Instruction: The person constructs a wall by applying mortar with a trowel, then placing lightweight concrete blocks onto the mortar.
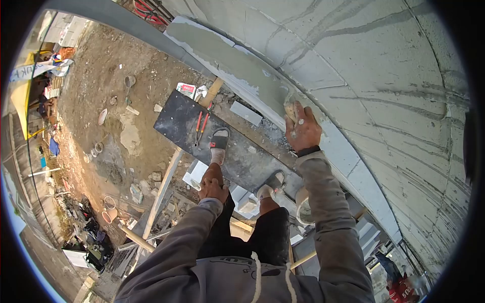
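My right hand (304, 127) is closed around the pale, mortar-caked handle of a trowel (289, 107). Its blade is hard to tell apart from the grey ledge (237, 68) below it, which carries a layer of grey-green mortar. My left hand (213, 190) is closed in front of my knee, well away from the ledge. Something small and whitish shows at its fingertips, too small to name. A mortar-stained bucket (304, 207) stands beside my right forearm, partly hidden by the sleeve.
I stand in sandals on a dark plank (237, 151) raised above rubble. Red-handled pliers (202, 126) lie on it near my foot. A streaked concrete wall (374, 86) rises on the right. Wooden poles (164, 189) run below. A person in red (401, 289) is at the lower right.
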